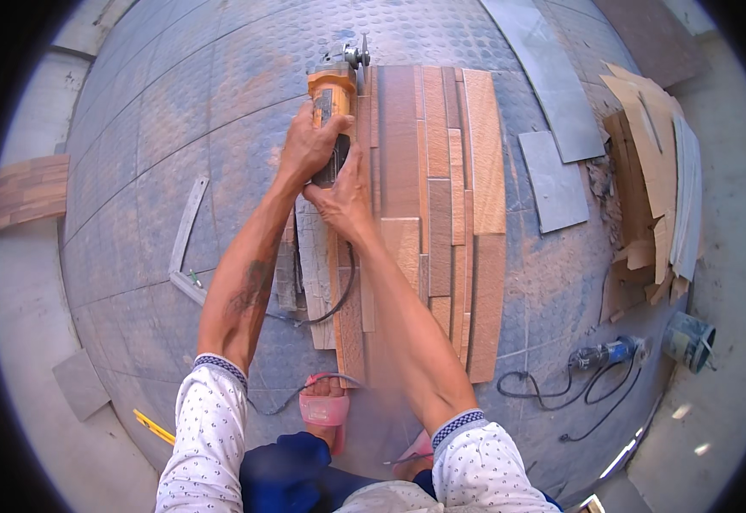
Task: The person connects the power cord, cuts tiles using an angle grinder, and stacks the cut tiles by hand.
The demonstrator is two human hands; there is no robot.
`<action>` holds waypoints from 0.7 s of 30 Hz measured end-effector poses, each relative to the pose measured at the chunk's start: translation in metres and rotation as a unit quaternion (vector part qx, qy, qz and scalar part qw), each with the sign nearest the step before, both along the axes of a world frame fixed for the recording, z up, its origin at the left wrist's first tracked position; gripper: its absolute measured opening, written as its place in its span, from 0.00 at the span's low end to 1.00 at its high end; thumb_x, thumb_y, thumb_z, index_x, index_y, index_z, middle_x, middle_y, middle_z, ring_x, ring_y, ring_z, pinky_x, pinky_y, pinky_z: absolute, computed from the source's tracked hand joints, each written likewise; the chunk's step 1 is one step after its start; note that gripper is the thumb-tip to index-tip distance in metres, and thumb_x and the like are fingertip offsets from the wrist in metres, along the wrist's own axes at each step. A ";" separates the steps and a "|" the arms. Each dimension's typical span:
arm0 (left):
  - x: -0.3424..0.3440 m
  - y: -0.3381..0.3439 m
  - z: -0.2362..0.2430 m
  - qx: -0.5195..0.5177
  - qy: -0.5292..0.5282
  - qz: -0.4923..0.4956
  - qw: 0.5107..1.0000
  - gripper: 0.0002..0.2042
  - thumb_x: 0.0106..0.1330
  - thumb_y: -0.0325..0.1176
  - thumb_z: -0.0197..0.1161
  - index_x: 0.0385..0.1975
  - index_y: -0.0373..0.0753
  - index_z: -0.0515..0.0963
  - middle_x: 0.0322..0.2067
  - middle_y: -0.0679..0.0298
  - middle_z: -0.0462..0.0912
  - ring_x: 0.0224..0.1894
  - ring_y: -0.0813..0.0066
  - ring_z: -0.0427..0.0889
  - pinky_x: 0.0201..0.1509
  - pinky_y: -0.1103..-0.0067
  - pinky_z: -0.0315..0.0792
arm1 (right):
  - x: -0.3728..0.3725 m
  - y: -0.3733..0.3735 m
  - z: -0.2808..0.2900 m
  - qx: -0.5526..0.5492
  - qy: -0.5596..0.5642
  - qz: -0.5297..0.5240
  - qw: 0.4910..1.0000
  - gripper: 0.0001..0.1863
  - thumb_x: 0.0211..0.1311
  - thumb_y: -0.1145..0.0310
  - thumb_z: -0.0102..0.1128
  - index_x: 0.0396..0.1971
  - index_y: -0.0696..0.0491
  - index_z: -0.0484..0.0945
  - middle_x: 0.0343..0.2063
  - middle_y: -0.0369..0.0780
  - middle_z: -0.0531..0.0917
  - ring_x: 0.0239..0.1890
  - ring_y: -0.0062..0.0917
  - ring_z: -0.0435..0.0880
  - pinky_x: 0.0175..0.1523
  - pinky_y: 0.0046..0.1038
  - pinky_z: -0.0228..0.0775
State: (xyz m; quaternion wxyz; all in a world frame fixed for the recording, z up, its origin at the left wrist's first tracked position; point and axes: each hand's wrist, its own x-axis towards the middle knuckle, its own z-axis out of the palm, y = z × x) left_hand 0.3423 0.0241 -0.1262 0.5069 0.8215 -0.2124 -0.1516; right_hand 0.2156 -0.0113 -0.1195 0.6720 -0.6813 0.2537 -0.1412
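Both hands hold a yellow and black angle grinder [332, 98]. My left hand [307, 145] wraps round the middle of its body. My right hand [344, 201] grips the rear end, where the black cord leaves and runs back toward my feet. At the far end, the grinder's disc [365, 51] stands edge-on by the far left corner of a brown, wood-look strip-patterned tile [441, 162]. Whether the disc touches the tile I cannot tell. My right forearm hides part of the tile. Weathered wooden boards [315, 256] lie under its left side.
A metal carpenter's square [188, 227] lies left of my arms. Grey tile pieces [552, 181] and torn cardboard [646, 145] lie to the right. A second, blue grinder [604, 353] with looped cord sits near a bucket [689, 342]. A yellow level [154, 427] is at lower left.
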 end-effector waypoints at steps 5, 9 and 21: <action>0.000 0.001 0.001 0.051 -0.004 0.004 0.999 0.26 0.56 0.48 0.66 0.39 0.26 0.73 0.30 0.45 0.82 0.31 0.59 0.83 0.35 0.69 0.76 | 0.001 0.000 -0.002 -0.013 0.001 0.006 1.000 0.48 0.44 0.68 0.68 0.63 0.63 0.49 0.52 0.57 0.70 0.52 0.45 0.75 0.57 0.37 0.69; -0.002 0.001 0.004 0.036 -0.014 0.005 0.999 0.26 0.56 0.47 0.67 0.39 0.26 0.73 0.30 0.45 0.82 0.31 0.60 0.83 0.35 0.69 0.76 | 0.000 0.000 -0.002 -0.016 -0.016 -0.004 1.000 0.46 0.44 0.67 0.69 0.62 0.62 0.52 0.52 0.57 0.70 0.53 0.45 0.75 0.56 0.38 0.69; 0.000 -0.001 0.002 0.038 -0.011 0.007 0.999 0.26 0.55 0.45 0.67 0.40 0.25 0.73 0.31 0.45 0.82 0.31 0.60 0.83 0.35 0.69 0.76 | -0.001 -0.001 0.000 -0.025 0.004 -0.009 1.000 0.46 0.43 0.65 0.70 0.60 0.63 0.54 0.51 0.56 0.71 0.52 0.43 0.76 0.55 0.36 0.70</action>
